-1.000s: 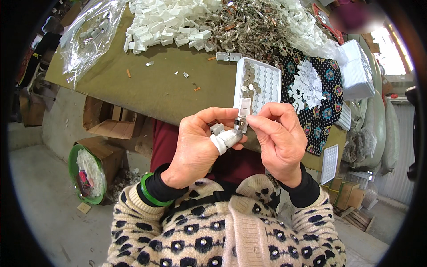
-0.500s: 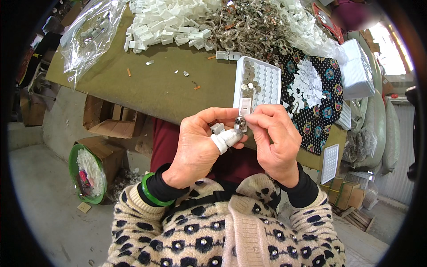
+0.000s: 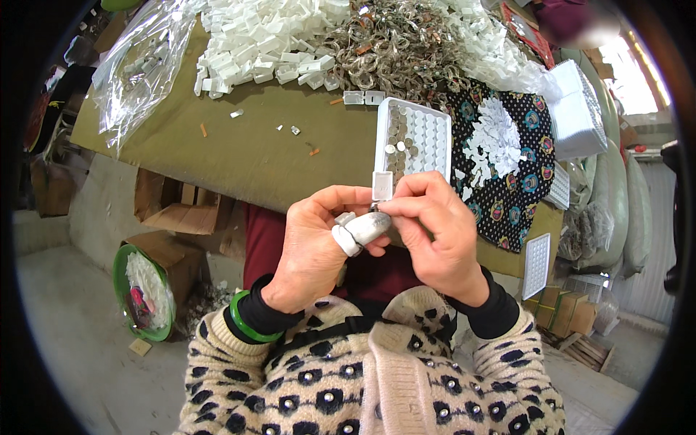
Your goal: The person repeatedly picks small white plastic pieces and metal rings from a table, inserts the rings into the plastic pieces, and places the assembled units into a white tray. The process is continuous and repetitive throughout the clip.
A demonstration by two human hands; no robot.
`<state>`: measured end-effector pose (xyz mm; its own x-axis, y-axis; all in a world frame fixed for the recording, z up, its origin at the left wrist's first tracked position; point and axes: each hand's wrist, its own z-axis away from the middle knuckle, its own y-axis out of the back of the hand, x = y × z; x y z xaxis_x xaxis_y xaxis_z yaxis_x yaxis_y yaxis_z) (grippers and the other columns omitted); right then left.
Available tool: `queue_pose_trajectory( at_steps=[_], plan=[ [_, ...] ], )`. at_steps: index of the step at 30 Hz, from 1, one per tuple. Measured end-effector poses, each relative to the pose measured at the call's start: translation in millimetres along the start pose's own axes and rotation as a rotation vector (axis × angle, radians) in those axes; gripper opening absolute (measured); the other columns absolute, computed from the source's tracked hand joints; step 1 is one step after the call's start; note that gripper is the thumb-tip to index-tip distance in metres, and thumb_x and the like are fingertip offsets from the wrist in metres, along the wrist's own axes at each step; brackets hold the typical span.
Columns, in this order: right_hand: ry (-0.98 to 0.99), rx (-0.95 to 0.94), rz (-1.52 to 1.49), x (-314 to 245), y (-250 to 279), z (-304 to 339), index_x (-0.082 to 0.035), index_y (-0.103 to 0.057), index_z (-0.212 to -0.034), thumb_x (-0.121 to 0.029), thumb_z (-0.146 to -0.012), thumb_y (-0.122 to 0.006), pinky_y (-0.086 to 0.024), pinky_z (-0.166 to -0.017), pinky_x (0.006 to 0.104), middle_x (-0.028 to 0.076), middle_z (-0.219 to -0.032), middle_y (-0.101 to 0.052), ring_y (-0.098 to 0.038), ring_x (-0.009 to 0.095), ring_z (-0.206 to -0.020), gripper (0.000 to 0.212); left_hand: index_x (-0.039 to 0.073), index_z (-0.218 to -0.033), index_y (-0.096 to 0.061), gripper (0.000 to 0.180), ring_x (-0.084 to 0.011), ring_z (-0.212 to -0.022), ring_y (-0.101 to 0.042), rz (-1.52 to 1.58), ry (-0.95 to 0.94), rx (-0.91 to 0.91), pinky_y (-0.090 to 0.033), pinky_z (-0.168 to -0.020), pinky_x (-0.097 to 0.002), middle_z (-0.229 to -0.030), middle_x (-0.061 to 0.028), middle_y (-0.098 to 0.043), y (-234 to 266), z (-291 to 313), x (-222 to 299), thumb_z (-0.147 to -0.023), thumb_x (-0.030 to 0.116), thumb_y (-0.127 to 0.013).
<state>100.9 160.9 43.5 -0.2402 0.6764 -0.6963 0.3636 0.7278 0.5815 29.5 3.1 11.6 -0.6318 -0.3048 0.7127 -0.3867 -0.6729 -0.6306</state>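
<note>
Hands meet in front of the chest, just below the near edge of the table [image 3: 239,156]. Left hand [image 3: 315,250] and right hand [image 3: 435,243] both pinch the same small white square clip [image 3: 382,185], fingers closed on it from either side, so it stands upright between the fingertips where the eye can check it. Left thumb wears a white wrap [image 3: 360,230], likely to guard the pad against repeated pressing. A tiny metal piece seems to sit at the clip's lower end, too small to tell for sure. White tray [image 3: 413,138] lies on the table just beyond the hands, its left cells filled with round metal discs and the right cells bare; placed close, probably so each piece is a short reach. Farther back sits a heap of white plastic clips [image 3: 261,43] next to a tangle of metal springs [image 3: 395,51]. Right of the tray, a dotted black cloth [image 3: 507,196] carries a scatter of white bits. Clear plastic bag [image 3: 141,69] rests at the table's left end. Green bucket [image 3: 141,293] stands on the floor at the left, by cardboard boxes [image 3: 177,217].
</note>
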Motion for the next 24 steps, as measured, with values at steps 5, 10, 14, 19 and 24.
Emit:
queue_pose_trajectory(
  at_steps=[5, 10, 14, 19, 24],
  plan=[
    [0.043, 0.146, 0.332, 34, 4, -21, -0.001, -0.065, -0.094, 0.004, -0.079, -0.068, -0.048, -0.065, 0.0343, 0.011, -0.089, -0.057, -0.058, 0.027, -0.077, 0.016, -0.001, -0.104, -0.060, 0.018, -0.0123, -0.058, -0.059, 0.065, 0.020, -0.024, -0.048, -0.049, -0.0242, -0.083, -0.0090, -0.065, 7, -4, 0, -0.087, 0.002, -0.065],
    [0.071, 0.078, 0.615, 58, -2, -30, -0.002, -0.065, -0.091, -0.002, -0.074, -0.072, -0.044, -0.071, 0.0390, 0.008, -0.087, -0.052, -0.054, 0.027, -0.082, 0.018, 0.001, -0.110, -0.060, 0.022, -0.0165, -0.065, -0.064, 0.117, 0.010, -0.056, -0.051, -0.052, -0.0247, -0.095, -0.0139, -0.067, 12, -8, -1, -0.089, 0.004, -0.065],
    [0.066, 0.018, 0.575, 59, 4, -38, -0.003, -0.066, -0.089, -0.003, -0.074, -0.072, -0.044, -0.073, 0.0391, 0.008, -0.084, -0.053, -0.054, 0.027, -0.083, 0.016, 0.000, -0.118, -0.059, 0.026, -0.0240, -0.082, -0.071, 0.118, -0.009, -0.108, -0.054, -0.057, -0.0257, -0.111, -0.0210, -0.067, 11, -11, 1, -0.093, 0.008, -0.061],
    [0.023, 0.077, 0.282, 39, 10, -38, -0.001, -0.064, -0.087, 0.001, -0.078, -0.069, -0.047, -0.068, 0.0368, 0.011, -0.083, -0.059, -0.058, 0.027, -0.077, 0.011, 0.001, -0.125, -0.057, 0.031, -0.0283, -0.094, -0.071, 0.183, 0.014, -0.160, -0.056, -0.060, -0.0270, -0.116, -0.0231, -0.065, 13, -12, 3, -0.095, 0.009, -0.058],
    [0.084, 0.112, 0.149, 10, 5, -12, 0.001, -0.065, -0.092, 0.005, -0.077, -0.071, -0.049, -0.065, 0.0350, 0.013, -0.086, -0.061, -0.059, 0.028, -0.074, 0.017, 0.003, -0.125, -0.058, 0.031, -0.0271, -0.092, -0.071, 0.249, 0.040, -0.164, -0.056, -0.058, -0.0273, -0.112, -0.0200, -0.067, 15, -11, -2, -0.094, 0.010, -0.061]
  ],
)
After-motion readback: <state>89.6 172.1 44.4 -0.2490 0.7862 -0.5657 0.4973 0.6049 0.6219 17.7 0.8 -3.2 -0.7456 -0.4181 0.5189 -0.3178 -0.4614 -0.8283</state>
